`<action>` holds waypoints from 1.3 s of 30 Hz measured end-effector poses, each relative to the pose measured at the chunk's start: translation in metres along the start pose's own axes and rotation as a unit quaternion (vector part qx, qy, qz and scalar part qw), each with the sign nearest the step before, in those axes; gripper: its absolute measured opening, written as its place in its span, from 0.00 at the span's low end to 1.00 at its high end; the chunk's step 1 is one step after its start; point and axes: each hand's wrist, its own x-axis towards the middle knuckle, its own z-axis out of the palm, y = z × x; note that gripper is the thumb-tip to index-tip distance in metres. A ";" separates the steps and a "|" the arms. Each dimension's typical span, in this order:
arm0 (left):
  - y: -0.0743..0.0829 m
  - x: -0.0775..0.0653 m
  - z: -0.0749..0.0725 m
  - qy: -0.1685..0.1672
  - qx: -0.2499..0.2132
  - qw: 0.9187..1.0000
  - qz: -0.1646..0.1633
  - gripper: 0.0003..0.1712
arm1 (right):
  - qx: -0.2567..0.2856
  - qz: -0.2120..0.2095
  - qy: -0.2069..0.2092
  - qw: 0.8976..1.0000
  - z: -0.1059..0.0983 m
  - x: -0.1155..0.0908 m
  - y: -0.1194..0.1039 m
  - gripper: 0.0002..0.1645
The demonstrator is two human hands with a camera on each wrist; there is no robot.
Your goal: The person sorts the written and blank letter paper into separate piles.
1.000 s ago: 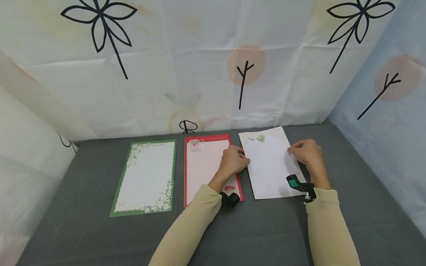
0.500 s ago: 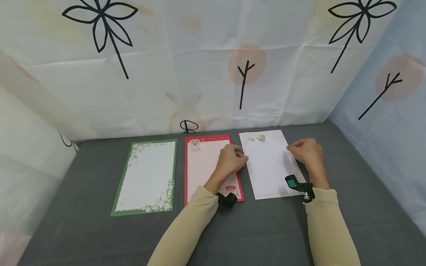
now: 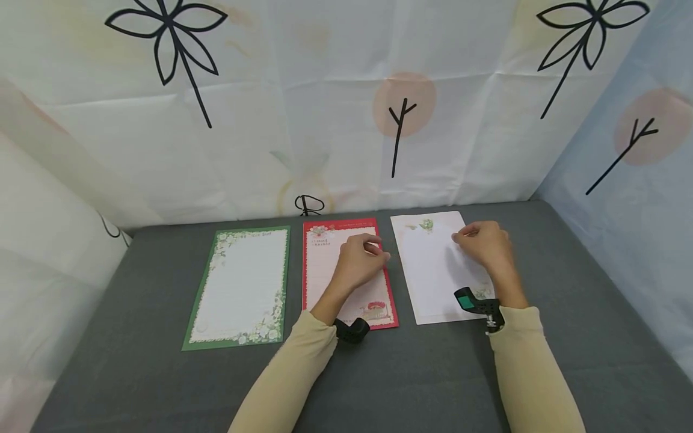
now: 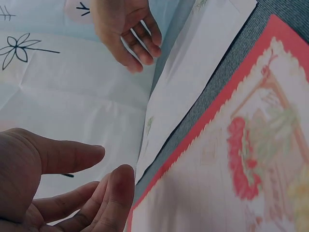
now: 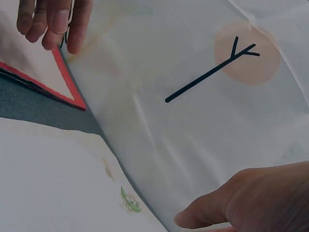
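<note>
White paper (image 3: 425,276) is laid on the counter (image 3: 411,385) just right of a red-bordered sheet (image 3: 372,297), the paper overhung by the right hand (image 3: 485,248), the sheet by the left hand (image 3: 356,264), both hands loosely parted.

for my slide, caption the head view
Left hand above red-bordered stationery, right hand above white sprig-printed paper, green floral-bordered stationery farther left.

White sheet (image 3: 425,273), red-bordered sheet (image 3: 323,273) and green-bordered sheet (image 3: 238,279), smooth matt paper; counter (image 3: 422,373), matt woven cloth; backdrop (image 3: 325,120), creased cloth.
</note>
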 end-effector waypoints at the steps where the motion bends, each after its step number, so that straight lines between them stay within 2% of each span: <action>1: -0.001 -0.001 -0.002 0.001 0.000 1.000 -0.001 0.21 | -0.001 -0.005 -0.001 1.000 0.001 -0.001 -0.002 0.23; 8: -0.008 -0.010 -0.021 0.011 0.004 1.000 -0.007 0.21 | 0.005 -0.039 -0.010 0.999 0.004 -0.006 -0.014 0.22; 13: -0.012 -0.018 -0.037 0.022 0.002 1.000 -0.009 0.21 | 0.006 -0.047 -0.017 0.999 0.006 -0.008 -0.020 0.21; 23: -0.014 -0.031 -0.064 0.053 0.027 0.998 -0.009 0.22 | 0.010 -0.088 -0.032 0.996 0.012 -0.012 -0.028 0.20; 39: -0.032 -0.041 -0.093 0.081 0.035 0.996 -0.032 0.23 | 0.038 -0.150 -0.060 0.986 0.037 -0.017 -0.045 0.16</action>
